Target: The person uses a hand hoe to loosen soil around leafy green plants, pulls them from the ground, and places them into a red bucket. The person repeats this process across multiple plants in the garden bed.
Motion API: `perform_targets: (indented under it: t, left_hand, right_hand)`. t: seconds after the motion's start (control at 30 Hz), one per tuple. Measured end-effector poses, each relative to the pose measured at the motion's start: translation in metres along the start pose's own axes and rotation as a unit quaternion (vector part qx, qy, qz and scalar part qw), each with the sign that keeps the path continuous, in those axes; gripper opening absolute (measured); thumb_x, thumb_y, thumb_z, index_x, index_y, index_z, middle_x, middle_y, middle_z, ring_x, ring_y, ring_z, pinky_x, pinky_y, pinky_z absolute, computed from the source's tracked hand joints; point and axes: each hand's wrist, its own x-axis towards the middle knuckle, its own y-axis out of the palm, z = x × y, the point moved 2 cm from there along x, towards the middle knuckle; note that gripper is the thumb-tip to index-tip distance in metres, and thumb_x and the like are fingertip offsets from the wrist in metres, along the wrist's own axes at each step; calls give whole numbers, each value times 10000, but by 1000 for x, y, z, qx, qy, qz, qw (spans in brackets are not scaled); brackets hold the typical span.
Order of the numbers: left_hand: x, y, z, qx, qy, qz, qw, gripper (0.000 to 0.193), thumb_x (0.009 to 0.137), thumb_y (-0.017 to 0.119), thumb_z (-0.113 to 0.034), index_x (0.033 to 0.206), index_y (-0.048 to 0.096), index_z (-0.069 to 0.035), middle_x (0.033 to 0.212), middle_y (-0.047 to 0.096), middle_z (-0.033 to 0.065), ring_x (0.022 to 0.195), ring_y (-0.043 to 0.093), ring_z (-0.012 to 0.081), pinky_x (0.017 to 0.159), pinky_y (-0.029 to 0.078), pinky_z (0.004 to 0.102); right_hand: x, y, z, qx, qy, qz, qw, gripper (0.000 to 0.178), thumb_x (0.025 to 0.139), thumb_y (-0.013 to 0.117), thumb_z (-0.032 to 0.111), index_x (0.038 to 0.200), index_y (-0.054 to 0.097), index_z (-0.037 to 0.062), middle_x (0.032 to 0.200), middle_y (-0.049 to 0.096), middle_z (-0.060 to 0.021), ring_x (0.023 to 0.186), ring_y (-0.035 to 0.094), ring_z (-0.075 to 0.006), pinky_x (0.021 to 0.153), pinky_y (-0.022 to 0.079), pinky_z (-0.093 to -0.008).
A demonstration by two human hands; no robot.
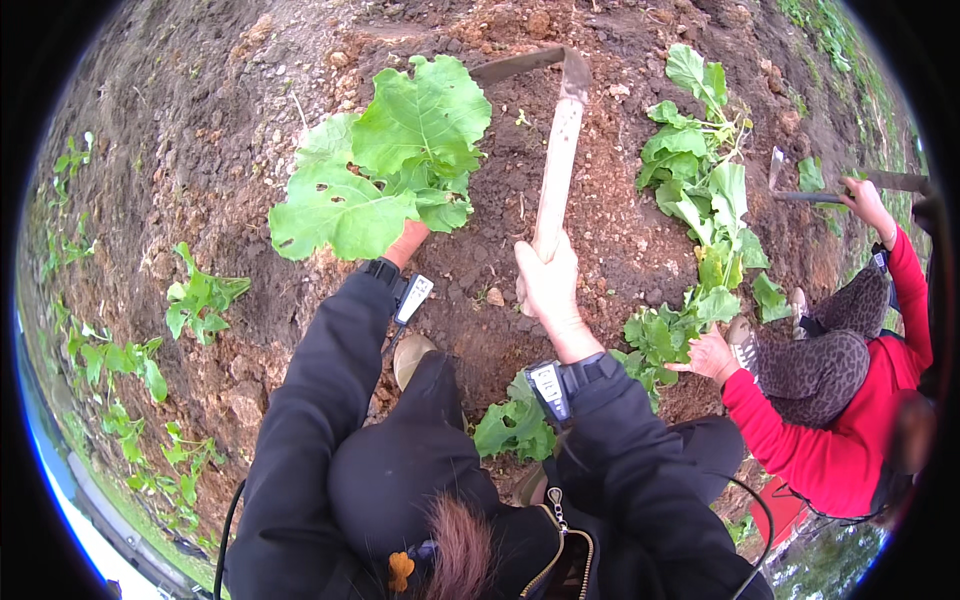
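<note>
My right hand [548, 285] is wrapped round the pale wooden handle of a short hoe [562, 165]. The hoe's dark metal blade bends off to the left at the far end, and its tip passes behind a leaf. My left hand [408, 242] reaches under a leafy green plant [345, 205] with broad leaves, some of them holed. Those leaves cover its fingers, so whether they grip the stem cannot be seen. Brown, crumbly soil [490, 250] lies between and around my hands.
To the right runs a row of pulled leafy plants [715, 200]. Beside it a person in a red top [830, 430] crouches, one hand on the leaves [665, 340], the other on a tool [800, 196]. Smaller plants [203, 295] stand at left; cut leaves [515, 425] lie near my legs.
</note>
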Motion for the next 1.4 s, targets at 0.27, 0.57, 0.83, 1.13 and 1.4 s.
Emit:
perform_targets:
  t: [0.27, 0.57, 0.83, 1.13, 1.4]
  left_hand:
    - [8, -8, -15, 87, 14, -29, 996, 249, 791, 684, -235, 942, 645, -41, 874, 658, 50, 787, 594, 184, 718, 468, 329]
    - [-19, -26, -11, -254, -161, -16, 954, 309, 835, 583, -261, 1070, 590, -61, 1031, 609, 68, 906, 567, 207, 799, 452, 343]
    - [10, -10, -6, -18, -103, 14, 994, 313, 850, 561, -276, 1064, 587, -49, 1019, 614, 83, 936, 567, 221, 827, 449, 359]
    - [13, -2, -1, -636, -307, -113, 699, 392, 885, 500, -300, 1192, 476, -58, 1190, 510, 112, 1038, 518, 276, 896, 435, 432]
    - [15, -10, -13, -343, -193, -18, 919, 397, 815, 593, -142, 1183, 486, -38, 1108, 573, 95, 1016, 542, 221, 882, 445, 363]
  right_hand:
    - [-2, -10, -2, -83, 2, 54, 995, 250, 742, 620, 158, 874, 481, -3, 652, 554, -86, 457, 541, -154, 426, 445, -304]
    - [-8, -22, -6, -155, -4, 77, 985, 302, 764, 660, 266, 847, 488, 32, 591, 521, -49, 410, 502, -135, 386, 411, -297]
    - [-29, -58, 78, -123, -94, 141, 978, 410, 794, 651, 259, 1075, 469, 23, 745, 608, -187, 627, 630, -269, 575, 494, -346]
    - [21, -54, 2, -576, -174, 53, 797, 301, 771, 607, 187, 939, 396, 53, 661, 597, -186, 615, 611, -375, 557, 491, -468]
    - [3, -47, -6, -570, -184, 59, 799, 287, 772, 598, 190, 948, 424, 44, 658, 596, -155, 631, 619, -337, 568, 495, -436]
